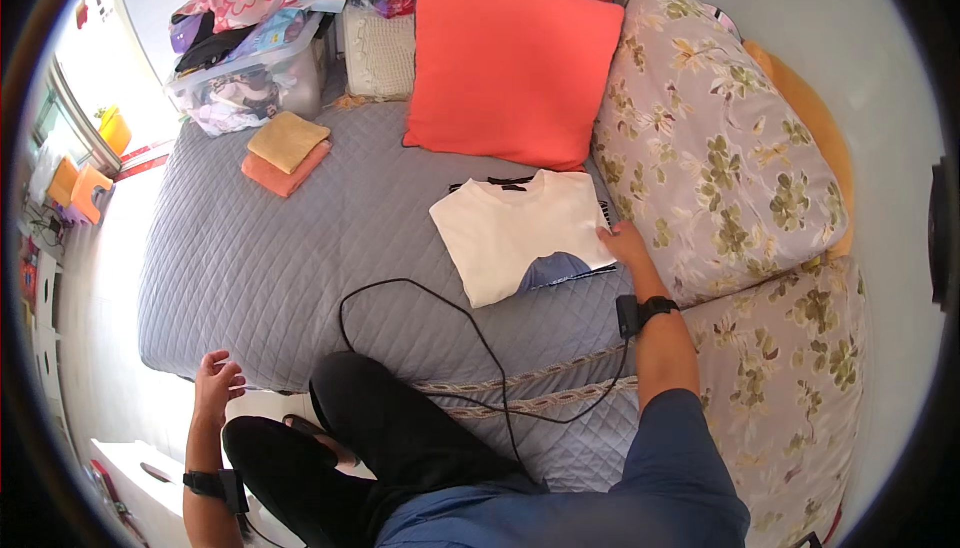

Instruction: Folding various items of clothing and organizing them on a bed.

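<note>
A white T-shirt [517, 229] with a blue-grey printed patch lies folded on the grey quilted sofa cover [300, 248], its neckline towards the far side. Dark fabric shows beneath its edges. My right hand [622, 242] rests at the shirt's right edge with the fingers touching the cloth; whether they pinch it is hard to make out. Out to the left, my left hand [219, 383] hovers past the front edge of the seat, fingers apart and holding nothing. Each wrist wears a strapped black device, and a black cable [450, 293] loops over the seat from the right one.
Two folded cloths, yellow [289, 141] over orange [289, 176], lie at the far left. Behind them stands a clear plastic bin [247, 90] of clothes. Red cushions [514, 60] lean at the back, and floral cushions [720, 150] line the right. An orange stool [90, 191] stands leftward.
</note>
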A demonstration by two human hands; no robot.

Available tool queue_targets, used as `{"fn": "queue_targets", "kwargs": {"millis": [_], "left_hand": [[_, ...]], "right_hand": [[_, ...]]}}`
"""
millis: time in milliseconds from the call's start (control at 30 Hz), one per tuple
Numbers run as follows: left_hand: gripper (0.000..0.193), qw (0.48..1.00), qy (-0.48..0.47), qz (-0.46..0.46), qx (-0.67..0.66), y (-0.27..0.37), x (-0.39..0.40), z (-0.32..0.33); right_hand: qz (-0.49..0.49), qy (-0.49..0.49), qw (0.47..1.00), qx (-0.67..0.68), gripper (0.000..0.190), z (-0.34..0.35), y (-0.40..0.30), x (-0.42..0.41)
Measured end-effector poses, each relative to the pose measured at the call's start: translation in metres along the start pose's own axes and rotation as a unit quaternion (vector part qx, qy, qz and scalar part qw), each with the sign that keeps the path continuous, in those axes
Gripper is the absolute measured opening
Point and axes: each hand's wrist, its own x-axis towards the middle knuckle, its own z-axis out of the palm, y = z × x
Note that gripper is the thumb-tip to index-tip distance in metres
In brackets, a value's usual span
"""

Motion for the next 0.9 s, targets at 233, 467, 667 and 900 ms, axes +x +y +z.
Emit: {"fn": "queue_targets", "kwargs": {"millis": [233, 467, 667, 900], "left_hand": [[0.031, 0.986, -0.017, 0.086, 0.142, -0.042, -0.027, -0.025], [0.022, 0.976, 0.034, 0.163, 0.14, -0.057, -0.028, -0.036], [0.027, 0.979, 0.069, 0.147, 0.123, -0.077, -0.091, -0.082], [0.035, 0.958, 0.221, 0.06, -0.175, -0.089, -0.266, -0.154]], "right_hand": [[-0.271, 0.164, 0.948, 0.005, 0.058, -0.009, -0.082, -0.057], [-0.266, -0.006, 0.956, -0.127, 0.057, 0.013, -0.088, -0.076], [-0.483, -0.014, 0.875, 0.041, 0.046, 0.002, -0.234, -0.155], [-0.578, -0.448, 0.682, 0.021, 0.05, 0.006, -0.417, -0.286]]}}
